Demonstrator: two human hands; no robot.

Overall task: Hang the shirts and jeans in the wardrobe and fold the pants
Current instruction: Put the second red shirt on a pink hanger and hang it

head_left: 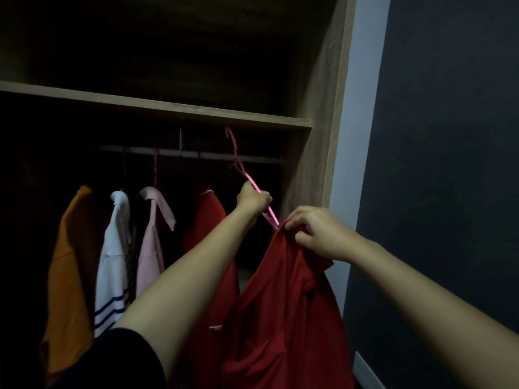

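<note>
A pink plastic hanger (pixel 238 161) is held tilted, its hook up near the wardrobe rail (pixel 252 159) under the shelf. My left hand (pixel 252 202) is closed around the hanger's arm. A dark red shirt (pixel 283 310) hangs down from the hanger's lower end. My right hand (pixel 314 234) pinches the top of that shirt by the collar, right beside the hanger's tip. Whether the hook rests on the rail cannot be told.
Several garments hang on the rail: an orange one (pixel 67 276), a white shirt with dark stripes (pixel 112 265), a pink shirt (pixel 153 240) and another red shirt (pixel 207 220). A wooden shelf (pixel 168 106) runs above. The wardrobe's side panel (pixel 317 136) and a dark wall (pixel 449 164) stand right.
</note>
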